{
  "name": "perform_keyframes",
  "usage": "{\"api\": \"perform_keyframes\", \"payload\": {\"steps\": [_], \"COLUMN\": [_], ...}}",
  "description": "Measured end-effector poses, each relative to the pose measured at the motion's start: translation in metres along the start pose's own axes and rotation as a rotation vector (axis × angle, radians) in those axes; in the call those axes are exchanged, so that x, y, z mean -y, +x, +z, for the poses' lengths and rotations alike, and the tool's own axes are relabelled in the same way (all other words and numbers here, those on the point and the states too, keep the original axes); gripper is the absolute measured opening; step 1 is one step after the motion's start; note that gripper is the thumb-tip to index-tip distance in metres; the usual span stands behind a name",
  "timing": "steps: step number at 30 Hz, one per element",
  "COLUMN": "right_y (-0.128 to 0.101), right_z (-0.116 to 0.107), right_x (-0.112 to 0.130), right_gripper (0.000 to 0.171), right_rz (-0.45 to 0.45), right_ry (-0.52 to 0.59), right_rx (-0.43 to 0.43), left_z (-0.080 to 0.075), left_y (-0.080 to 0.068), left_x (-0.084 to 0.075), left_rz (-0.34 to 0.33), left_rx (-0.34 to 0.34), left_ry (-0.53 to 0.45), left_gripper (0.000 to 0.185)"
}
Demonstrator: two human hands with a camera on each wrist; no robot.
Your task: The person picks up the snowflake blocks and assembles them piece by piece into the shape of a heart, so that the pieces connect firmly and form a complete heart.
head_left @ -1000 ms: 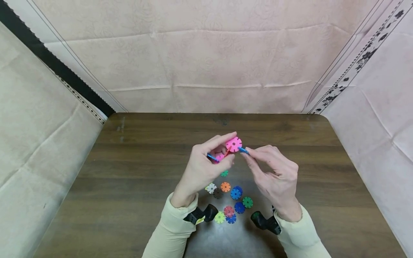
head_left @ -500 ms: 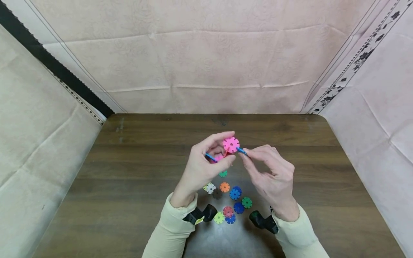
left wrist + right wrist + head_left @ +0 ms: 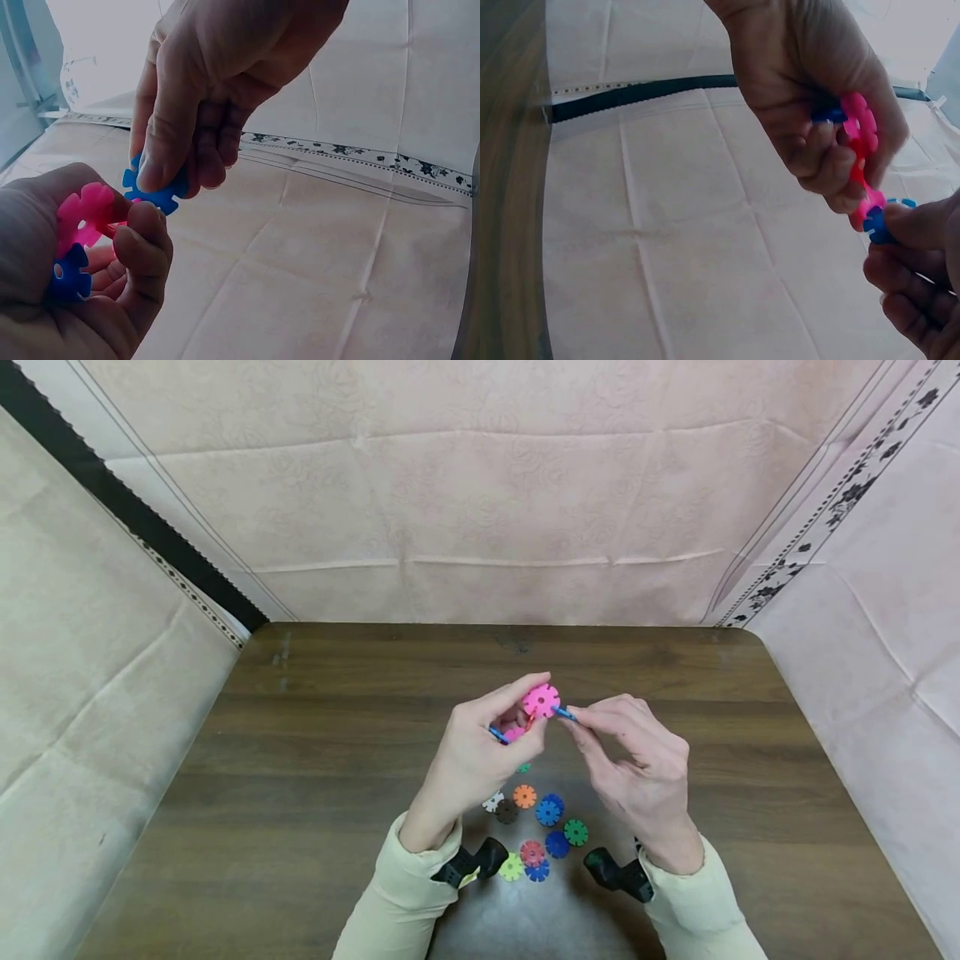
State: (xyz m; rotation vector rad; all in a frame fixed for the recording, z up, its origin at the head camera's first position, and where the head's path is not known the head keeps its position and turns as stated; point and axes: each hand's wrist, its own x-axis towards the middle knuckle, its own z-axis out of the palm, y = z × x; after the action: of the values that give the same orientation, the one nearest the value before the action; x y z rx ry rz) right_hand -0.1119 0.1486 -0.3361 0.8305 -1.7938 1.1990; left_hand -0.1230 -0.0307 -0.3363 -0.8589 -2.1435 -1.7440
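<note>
The person is wearing pale cream sleeves [image 3: 390, 902], with a black camera [image 3: 471, 862] strapped at each wrist.

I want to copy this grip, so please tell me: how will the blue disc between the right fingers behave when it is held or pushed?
The blue disc looks thin and notched, so it is probably stiff and light. The right hand pinches it by its faces, so it likely won't slip. Pushed off-line against the pink disc, it may twist.
</note>
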Motion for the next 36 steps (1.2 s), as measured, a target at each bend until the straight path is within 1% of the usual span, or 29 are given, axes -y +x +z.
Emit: {"api": "perform_keyframes", "payload": {"steps": [4,8,10,12,15,18,20,22,24,27,29,30,32,34,36], "right_y": [0.000,-0.002,-0.003,-0.003,-0.004,-0.007,-0.013,-0.019,-0.029,-0.048,-0.062,-0.069,-0.079,-0.085,-0.090], "right_z": [-0.003,-0.004,-0.004,-0.005,-0.009,-0.014,-0.015,-0.011,-0.004,0.011,0.020,0.025,0.031,0.036,0.039], "right_x": [-0.002,-0.003,-0.004,-0.006,-0.010,-0.017,-0.024,-0.034,-0.046,-0.061,-0.069,-0.071,-0.074,-0.075,-0.077], "right_gripper": [0.027,0.024,0.022,0.021,0.029,0.031,0.031,0.028,0.030,0.040,0.045,0.046,0.045,0.043,0.039], "right_rz": [-0.013,-0.006,0.008,0.022,0.077,0.196,0.295,0.402,0.517,0.648,0.725,0.740,0.768,0.764,0.733], "right_ry": [-0.002,0.005,0.010,0.016,-0.006,-0.013,-0.024,-0.051,-0.110,-0.222,-0.285,-0.309,-0.338,-0.354,-0.366], "right_rx": [0.027,0.019,0.028,0.049,0.112,0.195,0.281,0.420,0.610,0.907,1.042,1.083,1.128,1.141,1.147], "left_z": [0.002,0.004,0.003,0.000,-0.006,-0.014,-0.019,-0.023,-0.025,-0.027,-0.028,-0.028,-0.029,-0.030,-0.032], "left_y": [-0.001,-0.001,-0.001,0.000,0.000,0.001,0.001,0.003,0.004,0.006,0.006,0.006,0.005,0.004,0.002], "left_x": [-0.001,-0.002,-0.001,0.000,0.002,0.004,0.005,0.005,0.006,0.006,0.006,0.005,0.005,0.006,0.007], "left_rz": [0.004,0.003,-0.011,-0.038,-0.073,-0.085,-0.089,-0.097,-0.112,-0.134,-0.140,-0.142,-0.159,-0.180,-0.214], "left_rx": [0.012,0.017,0.022,0.030,0.035,0.027,0.008,-0.012,-0.031,-0.059,-0.082,-0.094,-0.117,-0.133,-0.138], "left_ry": [0.006,-0.004,-0.027,-0.072,-0.137,-0.176,-0.174,-0.180,-0.189,-0.201,-0.224,-0.236,-0.258,-0.277,-0.294], "left_gripper": [0.043,0.043,0.044,0.047,0.051,0.054,0.050,0.044,0.039,0.034,0.035,0.035,0.033,0.030,0.026]}}
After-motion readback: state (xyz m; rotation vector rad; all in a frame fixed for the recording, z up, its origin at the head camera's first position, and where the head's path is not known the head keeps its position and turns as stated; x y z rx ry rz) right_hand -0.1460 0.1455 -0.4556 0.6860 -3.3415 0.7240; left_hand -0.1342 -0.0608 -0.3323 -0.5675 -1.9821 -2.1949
